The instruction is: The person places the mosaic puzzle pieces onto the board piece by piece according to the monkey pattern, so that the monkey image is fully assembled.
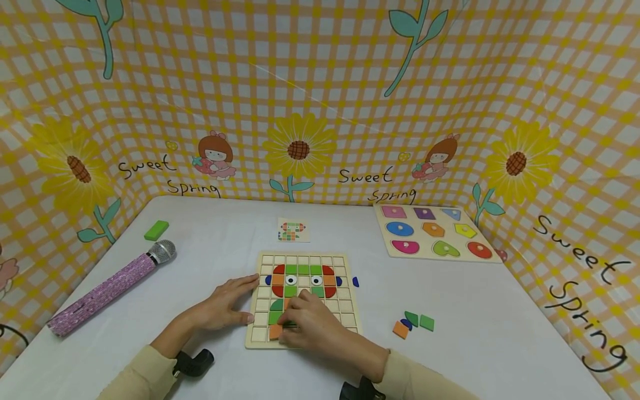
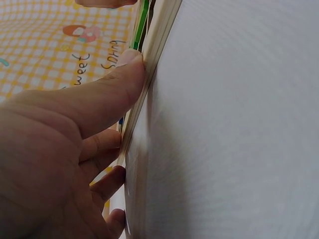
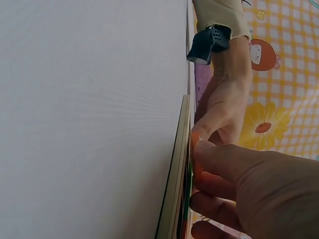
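Observation:
A wooden grid board (image 1: 345,305) lies flat, with coloured tiles set in it as a figure with two eye tiles (image 1: 291,280). My left hand (image 1: 222,305) rests at the board's left side, fingers extended. Its thumb and fingertips touch the edge, as the left wrist view shows. Over the board's lower middle, my right hand (image 1: 317,325) pinches an orange tile (image 3: 197,157) between thumb and finger, close over the bottom-left squares. Beside it sits a green tile (image 1: 275,317) in the grid. The right hand hides several squares.
Several loose tiles (image 1: 400,329) lie right of the board, and a blue half-round piece (image 1: 355,281) near its right edge. A pattern card (image 1: 294,230) lies behind it. A shape puzzle (image 1: 440,233) is back right; a pink microphone (image 1: 107,291) and green block (image 1: 156,230) are left.

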`<state>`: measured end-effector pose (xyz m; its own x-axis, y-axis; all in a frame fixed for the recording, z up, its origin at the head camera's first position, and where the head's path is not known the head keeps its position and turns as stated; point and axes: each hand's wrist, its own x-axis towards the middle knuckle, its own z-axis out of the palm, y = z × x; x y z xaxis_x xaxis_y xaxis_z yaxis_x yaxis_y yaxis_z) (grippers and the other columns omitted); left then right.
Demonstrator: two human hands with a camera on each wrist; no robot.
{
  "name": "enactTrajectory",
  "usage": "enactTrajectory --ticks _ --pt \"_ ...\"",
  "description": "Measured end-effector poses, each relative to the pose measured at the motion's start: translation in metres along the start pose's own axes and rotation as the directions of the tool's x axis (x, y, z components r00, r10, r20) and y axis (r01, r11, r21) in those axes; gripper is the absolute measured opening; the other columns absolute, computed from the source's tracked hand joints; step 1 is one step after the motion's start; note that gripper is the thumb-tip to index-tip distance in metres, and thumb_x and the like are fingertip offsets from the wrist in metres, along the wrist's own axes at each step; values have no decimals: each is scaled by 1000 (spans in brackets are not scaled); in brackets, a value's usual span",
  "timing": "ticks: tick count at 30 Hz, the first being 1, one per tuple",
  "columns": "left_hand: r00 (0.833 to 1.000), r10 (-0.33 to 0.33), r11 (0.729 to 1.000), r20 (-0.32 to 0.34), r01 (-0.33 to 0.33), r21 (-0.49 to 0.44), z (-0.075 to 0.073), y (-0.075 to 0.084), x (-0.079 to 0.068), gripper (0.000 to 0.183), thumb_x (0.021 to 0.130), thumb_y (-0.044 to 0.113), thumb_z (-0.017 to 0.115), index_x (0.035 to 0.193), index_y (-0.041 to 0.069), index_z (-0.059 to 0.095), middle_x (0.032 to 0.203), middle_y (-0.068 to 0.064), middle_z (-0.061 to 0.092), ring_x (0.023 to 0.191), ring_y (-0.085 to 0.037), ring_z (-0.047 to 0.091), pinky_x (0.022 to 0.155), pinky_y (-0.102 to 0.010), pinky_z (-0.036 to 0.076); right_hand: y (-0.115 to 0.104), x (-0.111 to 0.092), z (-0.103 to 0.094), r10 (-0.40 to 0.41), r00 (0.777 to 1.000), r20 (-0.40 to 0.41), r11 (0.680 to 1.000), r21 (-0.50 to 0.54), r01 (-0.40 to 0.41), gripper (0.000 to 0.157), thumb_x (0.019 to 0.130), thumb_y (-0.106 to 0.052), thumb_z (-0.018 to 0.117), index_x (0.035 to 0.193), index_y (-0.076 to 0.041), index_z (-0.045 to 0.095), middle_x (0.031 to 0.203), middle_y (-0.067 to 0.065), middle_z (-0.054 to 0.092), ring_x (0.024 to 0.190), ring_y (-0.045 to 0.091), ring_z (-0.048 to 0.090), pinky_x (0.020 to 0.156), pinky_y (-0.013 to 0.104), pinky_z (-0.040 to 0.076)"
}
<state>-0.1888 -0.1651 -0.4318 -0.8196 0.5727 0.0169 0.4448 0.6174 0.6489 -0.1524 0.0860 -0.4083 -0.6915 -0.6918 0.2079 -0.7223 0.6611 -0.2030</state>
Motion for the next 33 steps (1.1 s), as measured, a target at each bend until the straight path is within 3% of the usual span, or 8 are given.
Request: enactTrajectory --ticks 19,27,33 --pt "1000 4 1000 -13 -4 7 -1 1 -1 78 83 32 70 145 1 34 154 -16 28 140 -41 25 108 -66 18 -5 2 1 -37 999 -9 993 -114 36 22 77 -41 73 92 -25 73 94 -12 65 86 8 43 74 20 35" --pt "1000 5 1000 -11 -5 5 1 1 -1 78 83 32 70 144 1 34 154 -17 28 140 -41 25 107 -67 18 1 -6 -7 7 1000 -22 999 -50 -8 25 75 -40 77 93 -22 74 92 -10 64 84 7 44 79 23 41" --pt "1000 -12 1000 -5 12 0 1 1 0 79 82 32 71 145 1 34 154 -16 27 140 -41 24 108 -67 17 22 -27 -23 96 995 -38 995 25 -95 27 73 -37 79 93 -20 74 92 -10 62 92 9 45 84 30 42"
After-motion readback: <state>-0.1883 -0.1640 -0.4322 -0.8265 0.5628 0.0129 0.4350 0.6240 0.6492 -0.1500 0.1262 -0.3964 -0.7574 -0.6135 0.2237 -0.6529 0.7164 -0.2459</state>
